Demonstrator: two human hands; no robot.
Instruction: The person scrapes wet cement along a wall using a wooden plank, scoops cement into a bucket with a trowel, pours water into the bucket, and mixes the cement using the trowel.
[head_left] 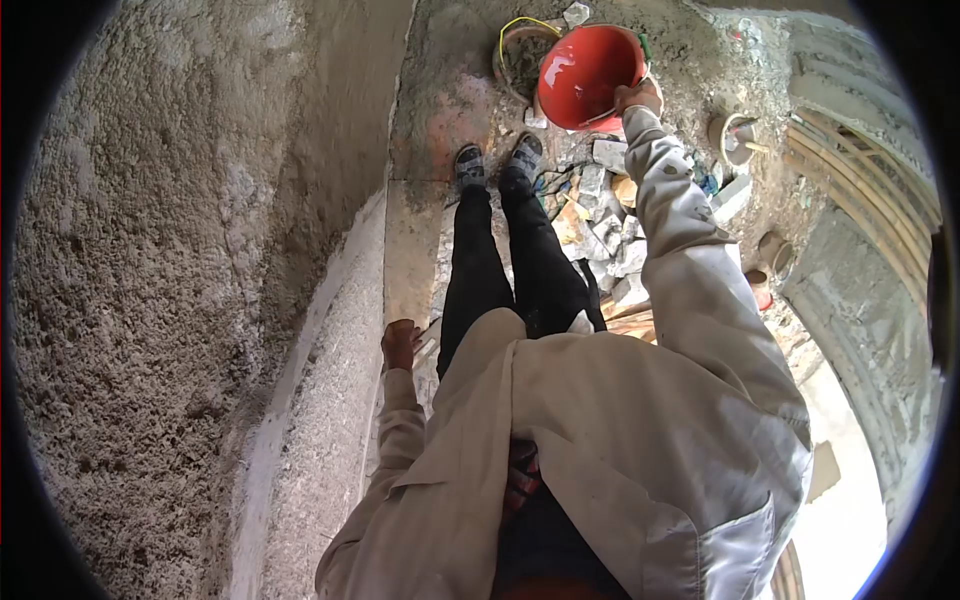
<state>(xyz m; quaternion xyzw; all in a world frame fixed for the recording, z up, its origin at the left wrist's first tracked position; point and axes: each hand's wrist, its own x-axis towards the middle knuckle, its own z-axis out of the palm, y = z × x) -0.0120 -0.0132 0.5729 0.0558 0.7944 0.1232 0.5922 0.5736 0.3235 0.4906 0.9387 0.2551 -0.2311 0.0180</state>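
My right hand [640,97] is closed at the edge of a red bucket [590,78], by its wire handle. The bucket is tilted, its mouth turned up toward me, and its inside looks wet and shiny. Behind it stands another bucket [512,68] with a yellow handle, partly covered by the red one. My left hand [400,343] hangs low by my left leg, close to the wall's edge. Its fingers look curled; whatever they may hold is hidden.
A rough plastered wall [150,280] rises on the left. Broken stone pieces [610,235] lie right of my feet. Further right are a pale bucket [733,138], long wooden planks [860,185] and a small red container [758,290].
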